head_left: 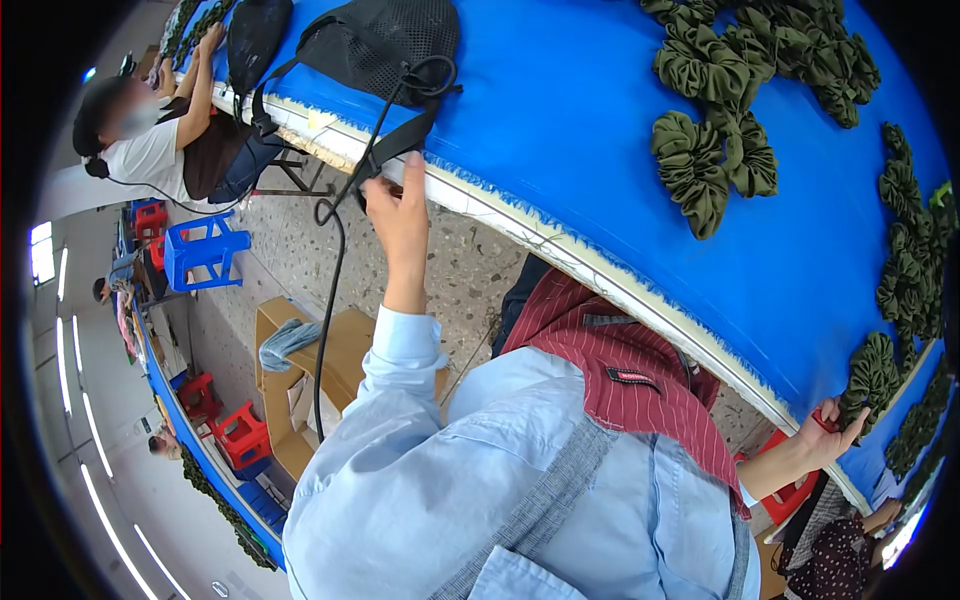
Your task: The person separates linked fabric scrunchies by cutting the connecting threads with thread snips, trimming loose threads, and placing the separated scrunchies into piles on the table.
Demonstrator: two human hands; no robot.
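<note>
My left hand (398, 220) is at the table edge, its fingers curled at a black strap (408, 132) that hangs from a black mesh bag (385, 50). One finger or the thumb points up along the strap. At the far right, my right hand (822, 440) is closed around a small red object (825, 418), mostly hidden by the fingers. Its fingertips reach the lower end of a dark green gathered fabric scrunchie (870, 375). More green scrunchies (690, 170) lie in a heap on the blue-covered table (560, 130).
A black cable (335, 260) hangs in front of my left arm. On the floor are a cardboard box (335, 350) with a grey cloth and a blue stool (205, 252). A person (150, 150) sits at the upper left; another person's patterned sleeve (835, 555) shows at lower right.
</note>
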